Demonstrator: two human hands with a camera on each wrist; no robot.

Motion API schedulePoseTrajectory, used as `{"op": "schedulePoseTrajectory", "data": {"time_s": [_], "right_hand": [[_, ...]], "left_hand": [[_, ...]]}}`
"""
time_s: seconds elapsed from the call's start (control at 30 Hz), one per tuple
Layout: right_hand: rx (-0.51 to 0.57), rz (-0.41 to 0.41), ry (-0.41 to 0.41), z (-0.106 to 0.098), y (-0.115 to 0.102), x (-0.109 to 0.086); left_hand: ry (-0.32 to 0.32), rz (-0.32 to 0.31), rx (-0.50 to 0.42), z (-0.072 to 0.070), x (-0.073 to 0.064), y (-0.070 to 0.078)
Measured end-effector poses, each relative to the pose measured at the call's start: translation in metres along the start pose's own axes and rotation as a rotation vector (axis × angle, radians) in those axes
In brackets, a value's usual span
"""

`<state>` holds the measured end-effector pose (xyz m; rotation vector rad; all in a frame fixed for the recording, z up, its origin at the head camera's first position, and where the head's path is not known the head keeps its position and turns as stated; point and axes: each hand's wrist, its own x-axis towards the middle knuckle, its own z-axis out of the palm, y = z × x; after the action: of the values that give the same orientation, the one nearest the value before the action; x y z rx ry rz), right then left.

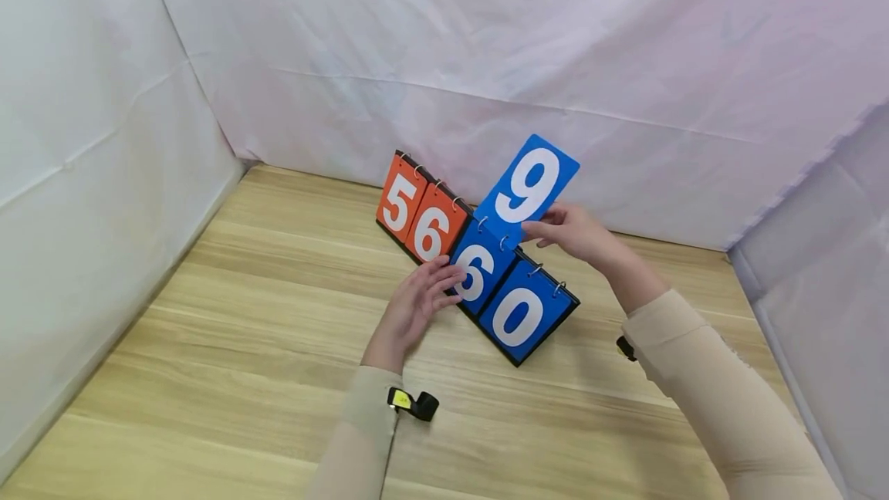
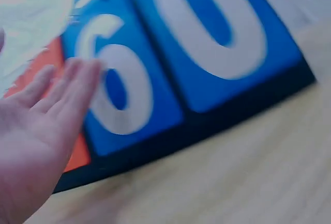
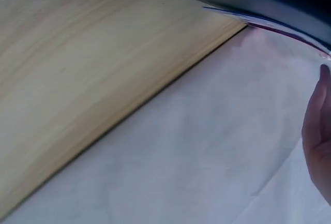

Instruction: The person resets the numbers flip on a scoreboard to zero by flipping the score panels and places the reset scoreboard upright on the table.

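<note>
A flip scoreboard (image 1: 479, 315) stands tilted on the table, its number cards hung on metal rings. Two orange cards read 5 and 6; two blue ones read 6 and 0. One blue 9 card (image 1: 566, 164) is turned up above the blue 6 card (image 1: 495, 251). My right hand (image 1: 579, 234) pinches the 9 card at its lower right edge, thumb in front and fingers behind. With fingers extended, my left hand (image 1: 417, 303) lies before the board's lower middle, overlapping the blue 6 card (image 2: 168, 118); whether it touches is unclear. The right wrist view catches only part of the right hand (image 3: 318, 136).
The wooden table (image 1: 229, 338) carries the board near its back edge. White cloth walls (image 1: 333, 45) rise behind and at both sides. A black wrist camera (image 1: 424, 406) sits on the left cuff, and another (image 1: 626, 348) shows by the right sleeve.
</note>
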<state>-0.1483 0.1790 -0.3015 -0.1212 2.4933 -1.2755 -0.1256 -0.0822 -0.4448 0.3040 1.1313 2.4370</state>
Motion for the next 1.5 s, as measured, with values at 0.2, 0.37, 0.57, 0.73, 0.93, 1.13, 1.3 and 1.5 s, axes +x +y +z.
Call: {"op": "schedulePoseTrajectory", "data": {"time_s": [0.2, 0.37, 0.57, 0.73, 0.93, 1.13, 1.3, 1.5], "right_hand": [[-0.266, -0.08, 0.069, 0.014, -0.017, -0.01], [-0.394, -0.141, 0.119, 0.026, -0.027, -0.018], [-0.639, -0.226, 0.201, 0.039, -0.037, -0.027], [-0.873, -0.374, 0.248, 0.05, -0.04, -0.029], [-1.021, -0.568, 0.301, 0.065, -0.041, -0.03], [-1.088, -0.565, 0.284, 0.073, -0.039, -0.032], [-1.128, -0.535, 0.253, 0.074, -0.037, -0.034], [-0.967, -0.526, 0.201, 0.057, -0.036, -0.039]], "left_hand": [[0.02, -0.01, -0.122, 0.004, -0.006, 0.022], [0.135, 0.034, -0.06, 0.024, -0.01, 0.035], [-0.019, 0.107, -0.035, 0.042, -0.017, 0.05], [-0.078, 0.104, -0.055, 0.045, -0.02, 0.053], [-0.099, 0.066, -0.097, 0.04, -0.02, 0.049], [0.062, -0.084, -0.117, 0.033, -0.018, 0.048], [0.206, -0.17, 0.0, 0.025, -0.012, 0.043], [0.321, -0.203, 0.168, 0.011, -0.003, 0.025]]}}
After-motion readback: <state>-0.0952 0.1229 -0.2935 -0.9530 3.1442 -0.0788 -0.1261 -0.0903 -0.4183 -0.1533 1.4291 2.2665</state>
